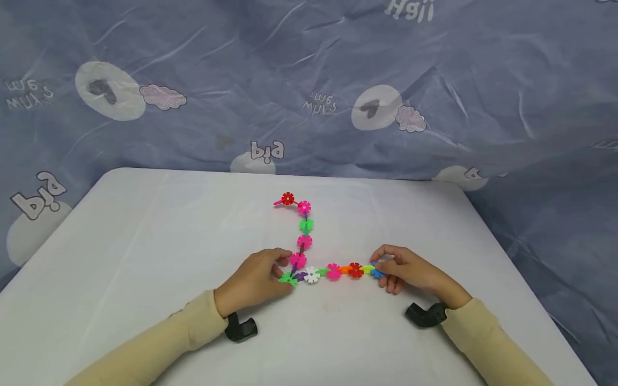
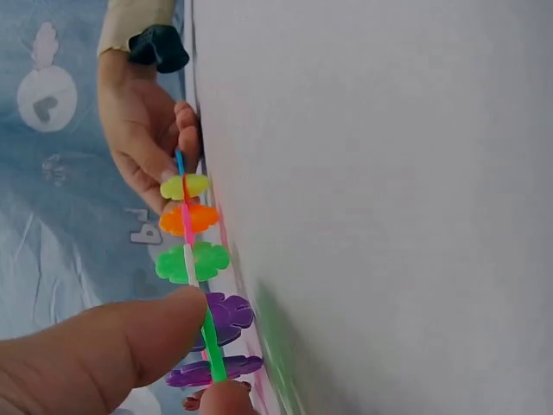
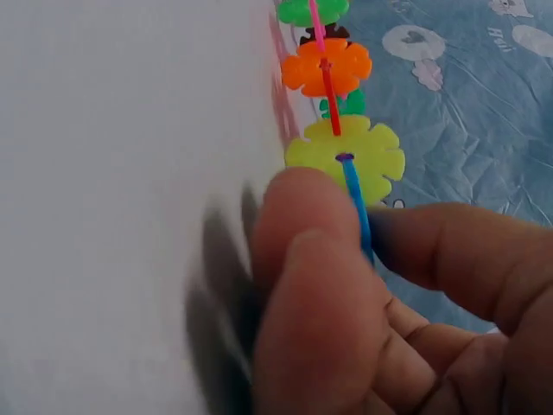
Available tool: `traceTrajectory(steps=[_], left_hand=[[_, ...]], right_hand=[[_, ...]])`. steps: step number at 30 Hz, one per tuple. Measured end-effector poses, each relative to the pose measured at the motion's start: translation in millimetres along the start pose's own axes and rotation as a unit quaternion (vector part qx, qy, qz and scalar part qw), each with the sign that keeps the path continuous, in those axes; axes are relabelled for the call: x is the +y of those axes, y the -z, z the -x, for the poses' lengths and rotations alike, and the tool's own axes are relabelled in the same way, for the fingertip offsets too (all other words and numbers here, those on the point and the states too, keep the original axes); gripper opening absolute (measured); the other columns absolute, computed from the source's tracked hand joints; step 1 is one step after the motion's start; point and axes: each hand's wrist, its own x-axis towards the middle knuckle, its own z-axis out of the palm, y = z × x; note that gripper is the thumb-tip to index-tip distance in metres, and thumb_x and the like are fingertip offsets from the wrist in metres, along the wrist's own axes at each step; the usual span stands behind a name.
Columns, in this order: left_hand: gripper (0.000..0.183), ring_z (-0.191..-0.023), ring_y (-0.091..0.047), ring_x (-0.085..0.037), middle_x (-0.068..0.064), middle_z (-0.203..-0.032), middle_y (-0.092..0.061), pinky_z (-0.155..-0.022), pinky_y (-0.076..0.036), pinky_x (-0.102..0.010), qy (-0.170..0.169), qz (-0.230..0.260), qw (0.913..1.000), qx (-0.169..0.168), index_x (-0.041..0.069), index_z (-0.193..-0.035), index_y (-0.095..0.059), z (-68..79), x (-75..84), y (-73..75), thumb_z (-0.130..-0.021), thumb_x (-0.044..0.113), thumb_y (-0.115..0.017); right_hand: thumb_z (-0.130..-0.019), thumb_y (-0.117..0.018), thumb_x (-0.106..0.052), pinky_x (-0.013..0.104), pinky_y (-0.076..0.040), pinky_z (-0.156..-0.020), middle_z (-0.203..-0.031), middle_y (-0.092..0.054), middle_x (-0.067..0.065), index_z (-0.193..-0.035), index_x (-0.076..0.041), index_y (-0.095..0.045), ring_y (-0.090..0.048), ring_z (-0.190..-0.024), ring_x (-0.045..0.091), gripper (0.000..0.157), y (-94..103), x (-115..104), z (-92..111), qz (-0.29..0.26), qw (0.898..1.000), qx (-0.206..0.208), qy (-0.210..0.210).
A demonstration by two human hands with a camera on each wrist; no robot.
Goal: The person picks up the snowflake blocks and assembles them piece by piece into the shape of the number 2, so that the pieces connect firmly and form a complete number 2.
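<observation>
A chain of interlocking plastic snowflake discs point(image 1: 333, 272) runs in an L over the white table. My left hand point(image 1: 256, 279) pinches the green disc point(image 1: 288, 279) at the corner, thumb and fingertips on its edges. At the chain's right end, my right hand point(image 1: 410, 271) pinches the blue disc point(image 1: 378, 271); a yellow disc point(image 3: 363, 160) slots into it. Between the hands sit purple, white point(image 1: 311, 275), green, pink, orange and red point(image 1: 355, 270) discs. From the corner, the other arm stretches away through pink discs point(image 1: 304, 242) and a green one to a red disc point(image 1: 287, 199).
The white table point(image 1: 145, 241) has its far edge against a blue-grey patterned cloth point(image 1: 309, 80). Black curved camera mounts point(image 1: 241, 328) hang at both wrists, close over the tabletop. Beige sleeves point(image 1: 154, 343) cover both forearms.
</observation>
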Motion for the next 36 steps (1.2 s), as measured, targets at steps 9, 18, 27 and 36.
traceTrajectory(steps=[9, 18, 27, 36], left_hand=[[0.053, -0.106, -0.067, -0.026, -0.017, -0.131, -0.064, -0.094, -0.057, -0.044, 0.028, -0.003, 0.9995, -0.014, -0.001, -0.144, -0.054, -23.5, -4.3, 36.6, -0.101, 0.02, -0.077], [0.073, -0.16, -0.022, -0.051, -0.026, -0.175, -0.021, -0.127, -0.023, -0.067, -0.025, -0.141, 0.9894, -0.023, 0.013, -0.17, -0.03, -108.7, -20.0, 64.5, -0.107, 0.008, -0.064], [0.045, -0.127, -0.064, -0.04, -0.021, -0.136, -0.069, -0.115, -0.048, -0.053, -0.059, -0.148, 0.9871, -0.015, 0.005, -0.148, -0.061, -126.5, -34.9, 65.8, -0.104, 0.0, -0.063], [0.029, -0.103, -0.069, -0.033, -0.016, -0.11, -0.076, -0.094, -0.056, -0.046, 0.023, -0.12, 0.9909, 0.056, 0.007, -0.129, -0.073, -108.5, -41.5, 72.0, -0.102, 0.016, -0.074]], right_hand=[[-0.114, -0.055, -0.016, 0.025, -0.057, -0.056, -0.078, -0.062, 0.008, -0.122, 0.006, -0.055, -0.061, -0.056, 0.013, 0.024, 17.2, -8, 4, 0.055, 0.998, -0.009, -0.026], [-0.098, -0.081, -0.015, 0.027, -0.054, -0.08, -0.118, -0.068, 0.009, -0.13, -0.006, -0.072, -0.061, -0.098, 0.023, 0.035, 5.5, -8, -4, 0.198, 0.974, 0.025, 0.109], [-0.093, -0.083, -0.006, 0.026, -0.052, -0.077, -0.111, -0.073, -0.002, -0.119, -0.01, -0.076, -0.058, -0.094, 0.016, 0.027, -7.7, -10, -8, 0.235, 0.964, 0.023, 0.12], [-0.089, -0.09, -0.014, 0.023, -0.049, -0.069, -0.088, -0.065, -0.009, -0.105, -0.012, -0.077, -0.058, -0.08, 0.012, 0.021, -5.5, -9, -6, 0.228, 0.967, 0.01, 0.115]])
